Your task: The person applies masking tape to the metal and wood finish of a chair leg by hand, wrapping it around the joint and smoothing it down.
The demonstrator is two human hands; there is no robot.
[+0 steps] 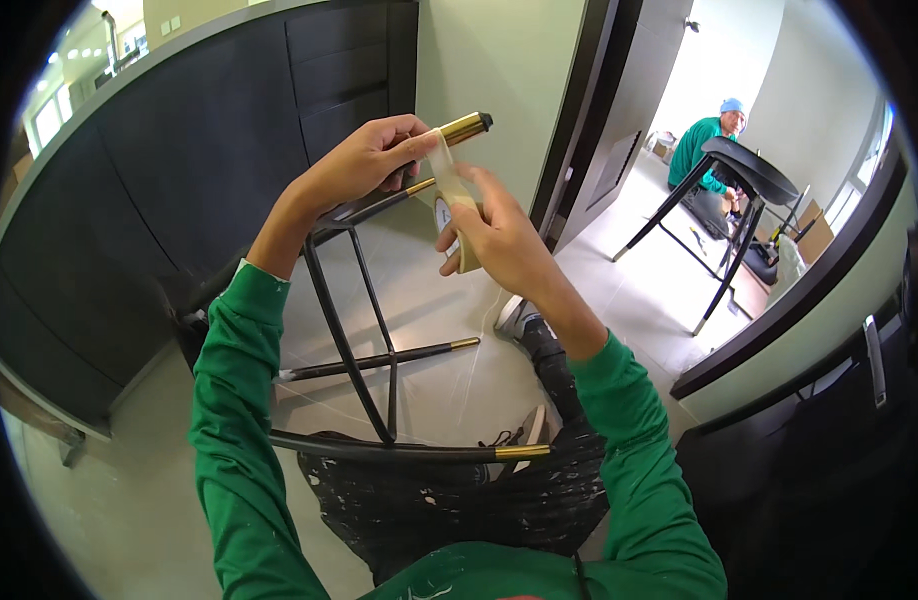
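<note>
Beside the dark cabinets, someone in green sleeves has a black stool frame lying on its side in front of them, gold-tipped legs pointing to the right. L hand is curled round the uppermost leg right behind its gold tip, thumb pressed by a pale tape strip. R hand grasps the tape roll just below, fingers bent about it, strip stretched betw. roll & leg. IMO the step in hand is taping that tip; can't tell how far round the strip goes, L fingers hide the back. Next move prob. calls for pinning the strip w/ the thumb & passing the roll round the leg, tension even so it doesn't pucker. Nearest lower tip shows no tape AFAICT. Thru the doorway, a co-worker sits low near an upright stool.
</note>
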